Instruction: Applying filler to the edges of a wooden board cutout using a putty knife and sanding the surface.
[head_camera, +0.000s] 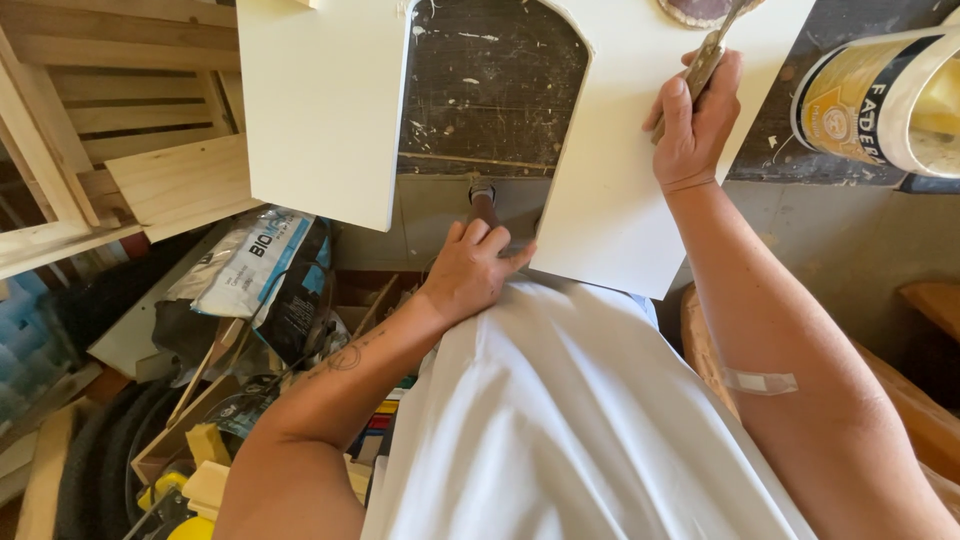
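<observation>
A white painted board (320, 110) with an arched cut-out lies on a dark, paint-flecked workbench (490, 90) and overhangs its front edge. My left hand (470, 270) sits at the board's lower inner edge, fingers curled against it just under a brown handle (483, 205) that sticks out of the bench front. My right hand (695, 125) rests on the board's right leg and grips a putty knife (712, 52) with a wooden handle, its blade pointing up toward a round dark lid (700, 10).
A white and yellow tub (880, 95) lies on its side at the right of the bench. Wooden slatted frames (110, 130) stand at the left. Below the bench are bags (255, 265), boxes and hoses on the floor.
</observation>
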